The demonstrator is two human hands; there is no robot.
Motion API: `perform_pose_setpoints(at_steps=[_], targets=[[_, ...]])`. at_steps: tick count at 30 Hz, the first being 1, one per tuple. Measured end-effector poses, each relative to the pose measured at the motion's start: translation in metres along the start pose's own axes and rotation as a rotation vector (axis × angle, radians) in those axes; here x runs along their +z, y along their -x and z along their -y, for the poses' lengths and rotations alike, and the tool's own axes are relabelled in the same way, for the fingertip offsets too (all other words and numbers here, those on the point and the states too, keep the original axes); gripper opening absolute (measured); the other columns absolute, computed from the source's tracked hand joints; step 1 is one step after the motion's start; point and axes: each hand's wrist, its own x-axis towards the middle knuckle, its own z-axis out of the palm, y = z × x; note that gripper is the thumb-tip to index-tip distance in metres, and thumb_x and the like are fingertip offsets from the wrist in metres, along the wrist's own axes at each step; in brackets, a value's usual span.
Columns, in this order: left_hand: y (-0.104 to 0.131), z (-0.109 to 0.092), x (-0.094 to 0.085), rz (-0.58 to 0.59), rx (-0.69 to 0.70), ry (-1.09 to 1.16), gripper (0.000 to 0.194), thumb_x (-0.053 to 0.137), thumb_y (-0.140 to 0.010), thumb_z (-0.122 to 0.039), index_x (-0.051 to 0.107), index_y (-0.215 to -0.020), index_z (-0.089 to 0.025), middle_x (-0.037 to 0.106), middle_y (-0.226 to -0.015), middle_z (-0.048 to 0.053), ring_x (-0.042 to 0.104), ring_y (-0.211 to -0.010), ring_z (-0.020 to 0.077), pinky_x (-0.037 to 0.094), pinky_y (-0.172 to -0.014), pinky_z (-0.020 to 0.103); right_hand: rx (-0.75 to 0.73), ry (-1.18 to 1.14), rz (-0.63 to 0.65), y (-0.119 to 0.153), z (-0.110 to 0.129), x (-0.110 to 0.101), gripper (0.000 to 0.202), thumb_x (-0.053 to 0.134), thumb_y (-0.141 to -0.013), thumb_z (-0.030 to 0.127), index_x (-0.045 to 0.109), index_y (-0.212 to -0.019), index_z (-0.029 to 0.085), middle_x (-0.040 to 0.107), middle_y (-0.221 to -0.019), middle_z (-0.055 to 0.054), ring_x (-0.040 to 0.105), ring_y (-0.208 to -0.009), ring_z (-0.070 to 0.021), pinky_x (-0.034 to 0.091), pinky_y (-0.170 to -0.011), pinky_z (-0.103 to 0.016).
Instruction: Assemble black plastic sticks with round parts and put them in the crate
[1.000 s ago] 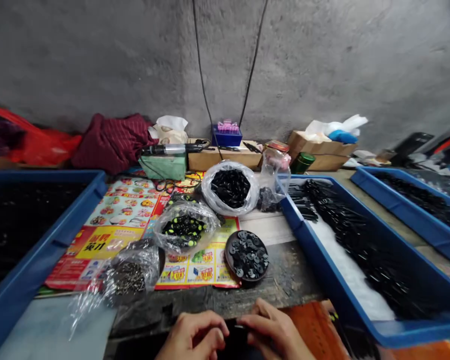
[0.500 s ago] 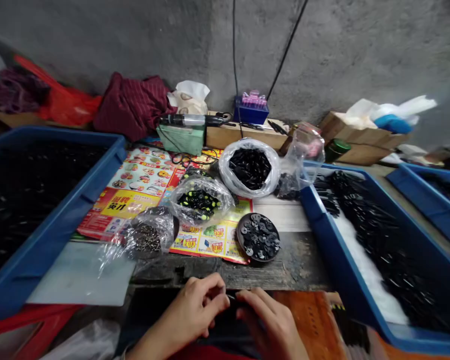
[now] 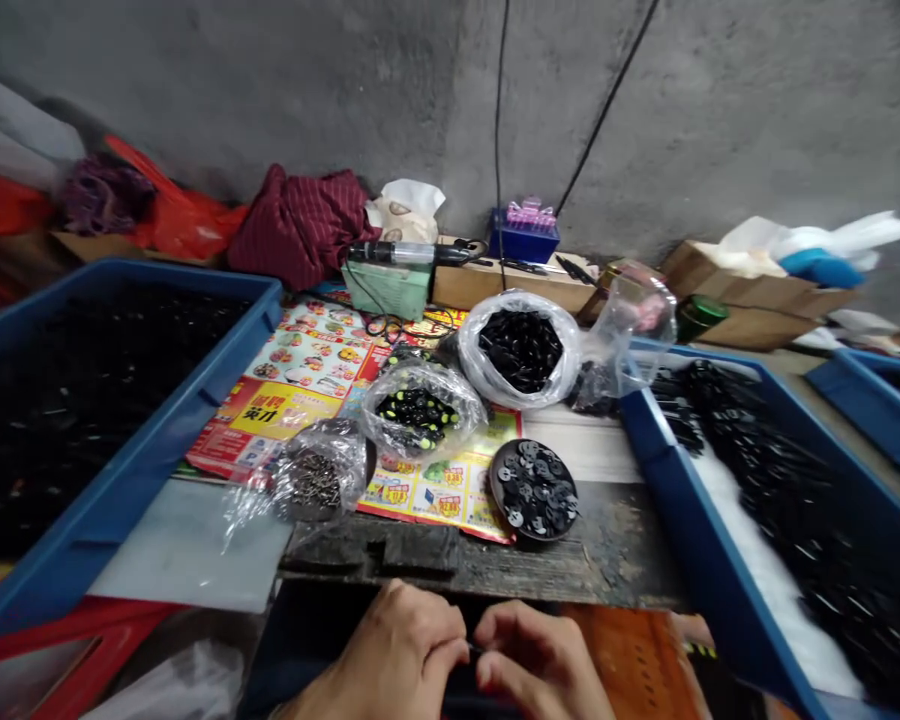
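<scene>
Just near of the dark, worn wooden bench (image 3: 622, 555), a small black piece (image 3: 475, 648), its long axis hidden, pokes right from the left hand's (image 3: 405, 640) pinch toward the right hand's (image 3: 540, 655) parted finger and thumb.

The head camera looks down past both hands (image 3: 397, 650) (image 3: 559, 655) toward the wall (image 3: 330, 80)

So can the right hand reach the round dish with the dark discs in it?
Probably yes. The dish sits on the bench just beyond the right hand, top open, with nothing seen standing between them. That hand may be busy, though, with a small dark piece near it.
</scene>
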Motion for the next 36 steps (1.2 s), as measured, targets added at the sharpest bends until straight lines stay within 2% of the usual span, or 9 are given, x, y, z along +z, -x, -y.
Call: perform_pose_setpoints(at_steps=[2,4,6,13,17,22,25,29,36], targets=[[0.001,0.001,0.001,0.0,0.103,-0.073,0.02,0.053,-0.077,-0.008,0.061,-0.062,-0.018,0.069,-0.064,0.003,0.062,-0.06,0.0174,0.036,-0.058,0.027,0.229,-0.281,0.043,-0.004,-0.002,0.002,0.03,0.082,-0.062,0.036,0.06,-0.069,0.016,0.057,-0.049,0.004,0.052,-0.041,-0.0086,0.041,-0.042,-0.016],[-0.001,0.002,0.0,0.016,0.191,-0.099,0.02,0.051,-0.078,-0.007,0.061,-0.065,-0.019,0.069,-0.064,0.003,0.062,-0.059,0.0169,0.036,-0.056,0.027,0.313,-0.42,0.063,-0.007,-0.005,0.003,0.04,0.087,-0.052,0.039,0.059,-0.068,0.015,0.058,-0.048,0.004,0.053,-0.039,-0.0085,0.041,-0.041,-0.016],[-0.005,0.002,-0.004,0.019,0.199,-0.074,0.021,0.05,-0.08,-0.008,0.061,-0.067,-0.019,0.069,-0.065,0.002,0.062,-0.059,0.0164,0.036,-0.056,0.026,0.301,-0.461,0.065,-0.008,-0.007,0.0,0.044,0.088,-0.052,0.042,0.061,-0.071,0.014,0.059,-0.051,0.002,0.055,-0.04,-0.0085,0.041,-0.04,-0.016],[-0.023,-0.003,-0.017,0.045,-0.065,0.182,0.03,0.047,-0.092,-0.025,0.067,-0.071,-0.019,0.069,-0.064,0.0,0.06,-0.059,0.0139,0.038,-0.059,0.022,0.195,-0.507,-0.047,0.009,-0.011,-0.027,0.042,0.085,-0.063,0.041,0.067,-0.091,0.015,0.065,-0.068,0.001,0.057,-0.045,-0.0068,0.046,-0.042,-0.016],[-0.035,-0.009,-0.024,0.12,-0.016,0.278,0.022,0.052,-0.09,-0.024,0.073,-0.084,-0.021,0.071,-0.067,-0.002,0.062,-0.063,0.0141,0.042,-0.064,0.021,0.17,-0.621,-0.209,0.015,-0.018,-0.039,0.046,0.086,-0.06,0.046,0.07,-0.088,0.013,0.066,-0.062,-0.001,0.056,-0.043,-0.0081,0.043,-0.039,-0.016],[-0.063,-0.01,-0.027,-0.074,0.119,0.203,0.022,0.053,-0.09,-0.019,0.07,-0.105,-0.022,0.072,-0.099,0.004,0.063,-0.091,0.019,0.047,-0.084,0.027,0.169,-0.723,-0.416,0.018,-0.024,-0.045,0.044,0.086,-0.059,0.049,0.072,-0.08,0.013,0.063,-0.054,-0.001,0.054,-0.042,-0.0069,0.041,-0.041,-0.015],[-0.082,-0.013,-0.021,-0.093,0.246,-0.036,0.027,0.049,-0.091,-0.012,0.067,-0.108,-0.023,0.066,-0.096,0.006,0.061,-0.088,0.0189,0.048,-0.079,0.029,0.166,-0.656,-0.387,0.021,-0.029,-0.047,0.043,0.084,-0.061,0.052,0.071,-0.069,0.012,0.061,-0.046,0.0,0.052,-0.04,-0.0068,0.04,-0.043,-0.016],[-0.099,-0.015,-0.01,-0.064,0.269,-0.328,0.028,0.046,-0.09,-0.007,0.065,-0.104,-0.021,0.061,-0.091,0.006,0.058,-0.083,0.0207,0.048,-0.07,0.03,0.117,-0.513,-0.272,0.023,-0.036,-0.049,0.04,0.078,-0.069,0.052,0.072,-0.071,0.013,0.062,-0.048,0.0,0.055,-0.043,-0.0101,0.043,-0.05,-0.02],[-0.103,-0.004,-0.006,-0.099,0.278,-0.262,0.029,0.046,-0.086,0.0,0.064,-0.098,-0.019,0.059,-0.09,0.004,0.057,-0.084,0.0189,0.046,-0.072,0.028,0.068,-0.438,-0.23,0.022,-0.043,-0.042,0.04,0.075,-0.071,0.053,0.071,-0.069,0.013,0.063,-0.055,-0.002,0.056,-0.047,-0.0129,0.044,-0.05,-0.023]])
